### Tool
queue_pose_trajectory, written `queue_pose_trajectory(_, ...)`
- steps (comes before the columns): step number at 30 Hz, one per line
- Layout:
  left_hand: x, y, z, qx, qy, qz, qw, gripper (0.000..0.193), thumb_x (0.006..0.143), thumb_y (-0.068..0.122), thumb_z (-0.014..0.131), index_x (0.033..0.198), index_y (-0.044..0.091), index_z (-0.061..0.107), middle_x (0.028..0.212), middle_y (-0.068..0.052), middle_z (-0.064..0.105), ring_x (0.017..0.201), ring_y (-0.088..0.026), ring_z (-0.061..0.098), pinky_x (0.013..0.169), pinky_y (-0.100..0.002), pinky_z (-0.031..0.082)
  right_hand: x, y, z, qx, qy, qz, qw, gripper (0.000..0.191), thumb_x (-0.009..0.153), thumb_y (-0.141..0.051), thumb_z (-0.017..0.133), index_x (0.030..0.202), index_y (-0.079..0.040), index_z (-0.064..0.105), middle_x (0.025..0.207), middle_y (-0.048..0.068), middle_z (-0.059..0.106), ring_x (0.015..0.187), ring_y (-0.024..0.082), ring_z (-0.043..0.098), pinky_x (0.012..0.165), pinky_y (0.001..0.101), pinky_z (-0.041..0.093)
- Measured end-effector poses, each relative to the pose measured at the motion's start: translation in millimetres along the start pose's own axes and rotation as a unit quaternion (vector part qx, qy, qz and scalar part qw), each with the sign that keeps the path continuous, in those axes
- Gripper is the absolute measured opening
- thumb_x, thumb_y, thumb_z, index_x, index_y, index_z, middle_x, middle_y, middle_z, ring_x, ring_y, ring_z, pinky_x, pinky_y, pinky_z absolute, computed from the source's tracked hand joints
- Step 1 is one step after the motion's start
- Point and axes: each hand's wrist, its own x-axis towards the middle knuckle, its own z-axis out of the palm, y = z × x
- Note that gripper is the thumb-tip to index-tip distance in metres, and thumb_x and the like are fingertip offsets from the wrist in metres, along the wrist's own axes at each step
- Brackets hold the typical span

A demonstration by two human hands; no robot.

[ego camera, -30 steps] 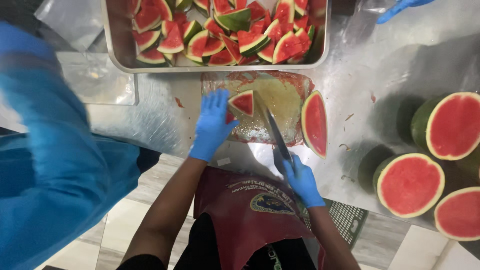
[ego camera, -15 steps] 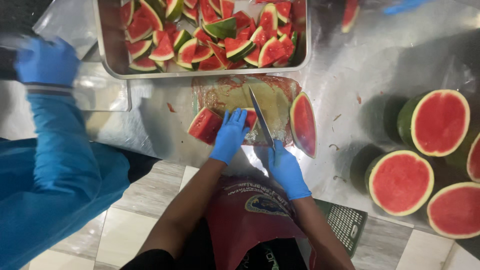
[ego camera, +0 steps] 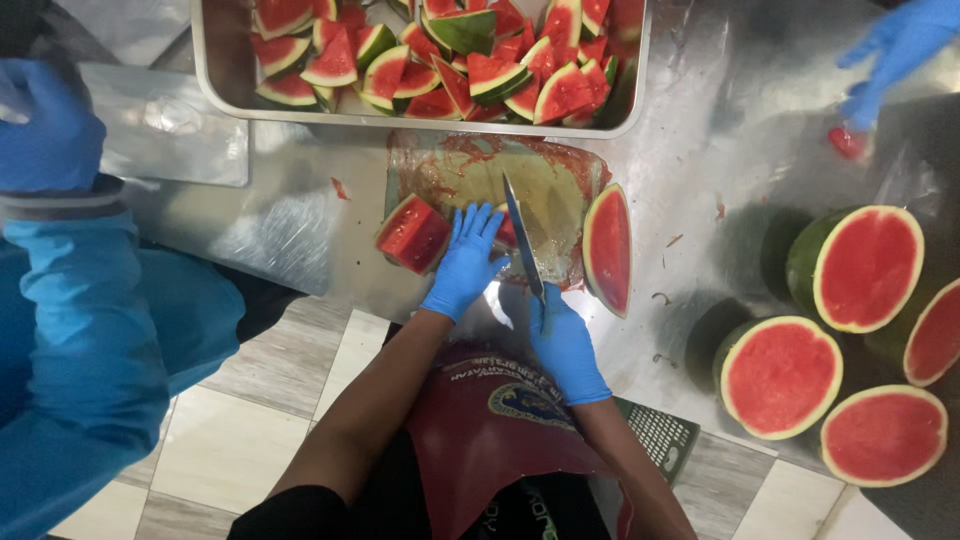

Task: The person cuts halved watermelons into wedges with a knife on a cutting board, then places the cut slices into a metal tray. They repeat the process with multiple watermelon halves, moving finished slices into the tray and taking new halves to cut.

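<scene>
L hand [ego camera: 465, 262], fingers spread, presses watermelon piece [ego camera: 414, 233] on cutting board [ego camera: 560, 190]; R hand [ego camera: 566, 345] fingers clamped round knife [ego camera: 523, 240], blade w/ tip up.

I am counting four halved watermelons [ego camera: 868, 268] lying cut face up, well off to the right of my knife hand. One knife [ego camera: 523, 237] is sitting in my right hand [ego camera: 567, 347]. Two wedges are lying by my grip: one wedge [ego camera: 414, 233] just left of my left hand [ego camera: 466, 260], one long wedge [ego camera: 608, 249] right of the blade. One metal tray [ego camera: 215, 70] is holding too many cut pieces to count. I am seeing one cutting board [ego camera: 560, 185].
</scene>
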Motion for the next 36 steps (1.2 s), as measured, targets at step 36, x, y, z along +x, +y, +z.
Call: queue_pose_trajectory(36,-32,-35,-136,-0.121,0.165,-0.158,0.966,0.089,0.08,0.03,0.083,0.152,0.002,0.039,0.155,-0.032,0.035,0.143,-0.047,0.037,0.113,-0.049,0.038,-36,59,-2,0.104,0.018,0.087,0.991,0.034,0.1,-0.033,0.056,0.125,-0.012,0.061,0.07,0.023,0.068,0.064,0.041,0.07,0.055,0.049,0.051)
